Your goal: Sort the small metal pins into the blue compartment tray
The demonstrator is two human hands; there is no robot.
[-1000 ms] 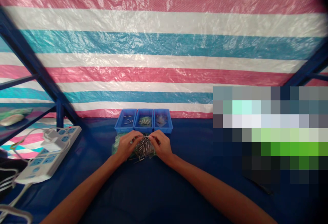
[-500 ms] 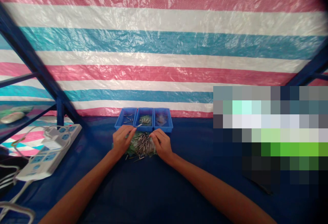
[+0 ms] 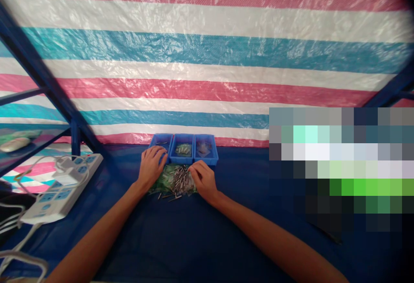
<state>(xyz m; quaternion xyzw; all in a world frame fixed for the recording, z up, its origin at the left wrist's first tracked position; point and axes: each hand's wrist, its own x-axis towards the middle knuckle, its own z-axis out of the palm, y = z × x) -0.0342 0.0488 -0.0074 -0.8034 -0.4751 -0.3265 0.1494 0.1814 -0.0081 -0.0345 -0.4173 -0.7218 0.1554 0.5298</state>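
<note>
A heap of small metal pins (image 3: 178,180) lies on green plastic bags on the blue table cover. My left hand (image 3: 151,165) reaches past the heap to the front edge of the left blue tray (image 3: 159,138), fingers curled downward; what they hold is hidden. My right hand (image 3: 201,179) rests on the right side of the heap, its fingertips pinched together among the pins. The middle blue tray (image 3: 183,158) holds greenish pieces and the right blue tray (image 3: 206,158) holds clear pieces. A few pins lie in the left tray.
A white power strip (image 3: 61,186) with a plugged-in charger and white cables sits at the left. A blue metal frame post (image 3: 75,138) stands behind it. A striped tarpaulin (image 3: 207,71) closes off the back. A blurred-out patch covers the right side.
My left hand lifted a pin from the heap and moved forward and left to the left tray. My right hand stayed on the heap. The view tilted slightly upward.
</note>
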